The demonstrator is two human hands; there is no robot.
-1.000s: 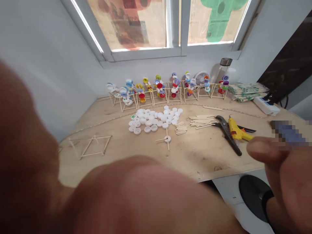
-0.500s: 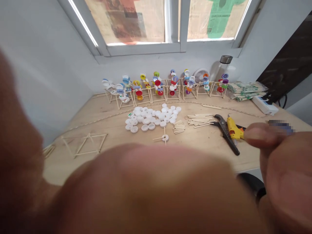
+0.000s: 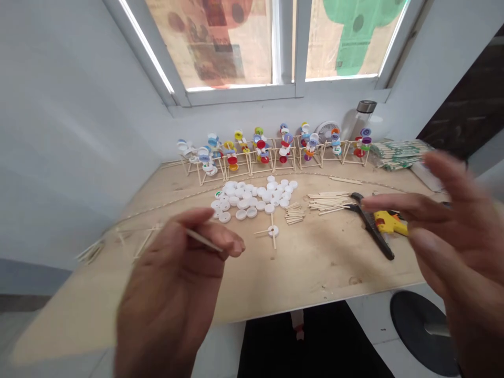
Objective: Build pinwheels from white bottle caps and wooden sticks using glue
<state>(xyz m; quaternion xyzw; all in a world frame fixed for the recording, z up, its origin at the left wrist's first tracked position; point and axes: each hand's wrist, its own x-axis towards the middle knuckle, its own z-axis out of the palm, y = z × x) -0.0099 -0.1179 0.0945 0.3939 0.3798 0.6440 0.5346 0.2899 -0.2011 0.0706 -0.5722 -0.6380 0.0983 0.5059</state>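
Over the table's left half, my left hand [image 3: 177, 278] pinches a short thin wooden stick [image 3: 203, 240] between thumb and fingers. My right hand [image 3: 449, 236], a little blurred, is raised at the right with its fingers apart and nothing in them. Behind it lie a yellow glue gun [image 3: 388, 222] and dark-handled pliers [image 3: 372, 231]. Between the hands, a white bottle cap with sticks [image 3: 273, 231] fixed to it rests on the wood. Past it are a heap of white bottle caps [image 3: 252, 199] and a small pile of short sticks [image 3: 294, 213].
Along the wall stands a row of stick frames bearing colourful cap wheels [image 3: 262, 149]. A small fan [image 3: 327, 132], a bottle [image 3: 360, 118] and packed sticks [image 3: 399, 154] are at the back right. Longer sticks [image 3: 328, 201] lie near the pliers. A black stool [image 3: 417, 325] is below.
My hands have dropped away from close to the camera, uncovering the table's front. The stick in my left hand now shows. My right hand's fingers have spread.
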